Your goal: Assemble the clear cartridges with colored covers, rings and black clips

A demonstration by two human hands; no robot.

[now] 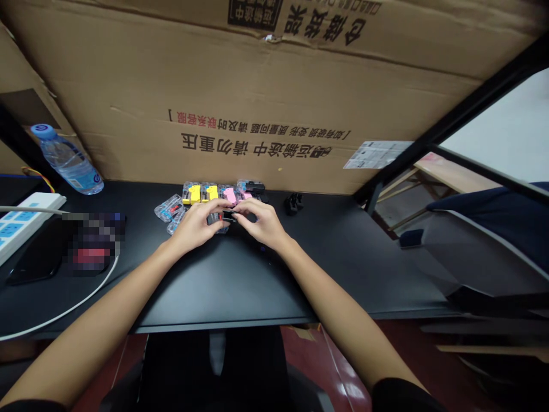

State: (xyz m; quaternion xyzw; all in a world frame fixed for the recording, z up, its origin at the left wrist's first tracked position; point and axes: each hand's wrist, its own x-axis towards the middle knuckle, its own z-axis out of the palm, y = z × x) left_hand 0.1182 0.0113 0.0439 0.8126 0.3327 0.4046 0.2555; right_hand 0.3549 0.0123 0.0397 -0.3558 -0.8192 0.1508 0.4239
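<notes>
My left hand is closed, its thumb and fingers around a small black plastic part in front of me. From the other side, my right hand pinches the same black part. Its exact kind is partly hidden by my fingers. Just behind and below the fingers lie clear plastic pieces with blue and red bits inside. Behind my hands is a row of such pieces topped with yellow parts and pink parts. A black-topped one sits at the row's right end.
Small black parts stand on the black table to the right. Cardboard rises along the back. At left are a water bottle, a white power strip, a dark phone and a white cable.
</notes>
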